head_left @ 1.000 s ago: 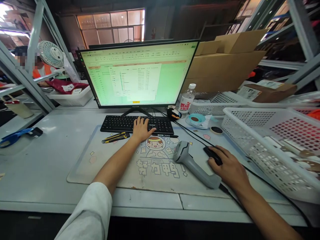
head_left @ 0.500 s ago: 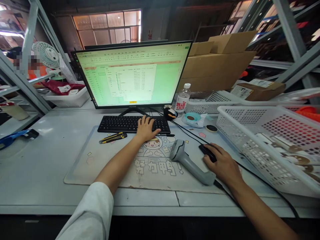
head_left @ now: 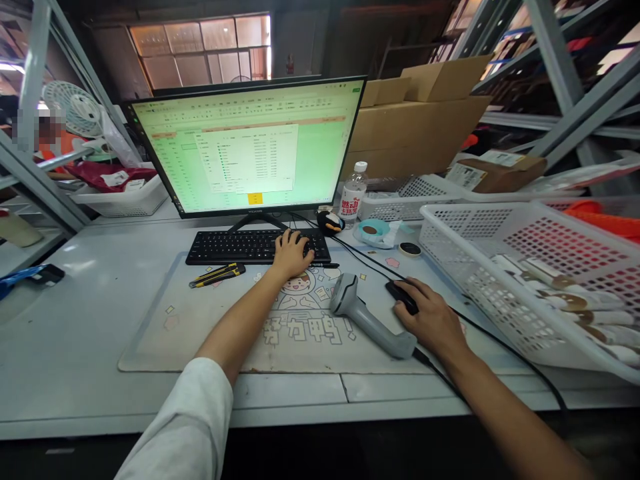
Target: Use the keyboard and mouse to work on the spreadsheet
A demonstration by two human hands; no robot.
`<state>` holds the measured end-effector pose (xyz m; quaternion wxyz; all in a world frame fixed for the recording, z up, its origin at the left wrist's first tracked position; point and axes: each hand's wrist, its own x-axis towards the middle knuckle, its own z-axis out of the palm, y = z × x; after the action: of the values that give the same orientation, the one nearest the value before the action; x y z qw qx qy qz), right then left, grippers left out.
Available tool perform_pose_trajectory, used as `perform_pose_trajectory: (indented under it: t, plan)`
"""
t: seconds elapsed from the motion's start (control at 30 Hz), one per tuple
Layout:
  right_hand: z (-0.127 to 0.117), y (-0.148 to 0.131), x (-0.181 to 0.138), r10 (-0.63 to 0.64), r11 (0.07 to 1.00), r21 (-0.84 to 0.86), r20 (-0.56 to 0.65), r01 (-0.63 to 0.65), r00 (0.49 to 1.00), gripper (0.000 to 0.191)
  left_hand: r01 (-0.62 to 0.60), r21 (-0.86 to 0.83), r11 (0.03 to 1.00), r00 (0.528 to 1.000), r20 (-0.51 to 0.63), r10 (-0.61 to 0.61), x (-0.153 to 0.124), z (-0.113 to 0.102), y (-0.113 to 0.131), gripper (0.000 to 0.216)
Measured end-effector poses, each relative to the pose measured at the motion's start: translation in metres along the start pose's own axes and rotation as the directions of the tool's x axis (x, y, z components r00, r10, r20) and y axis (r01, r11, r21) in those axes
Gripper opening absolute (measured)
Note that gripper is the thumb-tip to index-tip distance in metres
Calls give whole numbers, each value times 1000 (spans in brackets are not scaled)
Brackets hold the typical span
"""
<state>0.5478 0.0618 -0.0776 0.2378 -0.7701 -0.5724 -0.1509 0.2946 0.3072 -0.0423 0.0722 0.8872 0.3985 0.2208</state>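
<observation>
left hand [head_left: 291,253] is lying on the right end of the keyboard [head_left: 257,246], fingers loosely spread over the keys, nothing pinched. right hand [head_left: 430,319] is cupping the mouse [head_left: 401,296], palm down, fingers draped over its top; only the black front of it is showing ahead of the fingertips, and its cable is running away past the hand toward the monitor [head_left: 245,150].

scanner [head_left: 367,317] is lying on its side just left of the right hand, handle end nearly touching the wrist, head pointing toward the left hand. both are sitting on the mat [head_left: 200,320], which is covering the tabletop [head_left: 75,320] under both forearms.

knife [head_left: 217,274], yellow and black, is lying left of the left hand, just below the keyboard edge. a pen [head_left: 325,265] is lying just right of that hand.

basket [head_left: 525,280] is standing right of the right hand, near it, with small packs inside. beyond the right hand: tape roll [head_left: 375,232], bottle [head_left: 353,194], then boxes [head_left: 420,127].

monitor is glowing green with a dialog open, straight beyond the left hand.
</observation>
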Motion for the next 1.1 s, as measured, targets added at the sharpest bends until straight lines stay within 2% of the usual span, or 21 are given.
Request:
perform_pose_trajectory:
  t: [0.1, 0.27, 0.43, 0.7, 0.93, 1.1]
  plan:
    - [-1, -1, 0, -5, 1000, -4, 7, 5, 1000, 45, 52, -4, 999, 998, -37, -52, -4, -2, 1, 43]
    - [1, 2, 0, -20, 1000, -15, -20, 20, 1000, 44, 100, 2, 995, 995, -24, -100, -1, 3, 20, 59]
    - [2, 3, 0, -46, 999, -18, -32, 45, 998, 43, 217, -6, 976, 976, 33, -217, 5, 5, 38, 67]
    - [2, 2, -1, -40, 999, -18, -38, 40, 998, 44, 391, -91, 916, 917, 127, -378, 11, 2, 42, 80]
    - [-1, 1, 1, -29, 1000, -2, -4, 29, 1000, 47, 399, -79, 914, 915, 92, -392, 11, 8, 40, 75]
    - [0, 5, 4, 30, 1000, -6, 53, -30, 998, 55, 289, -77, 954, 957, 59, -285, 9, 11, 37, 72]
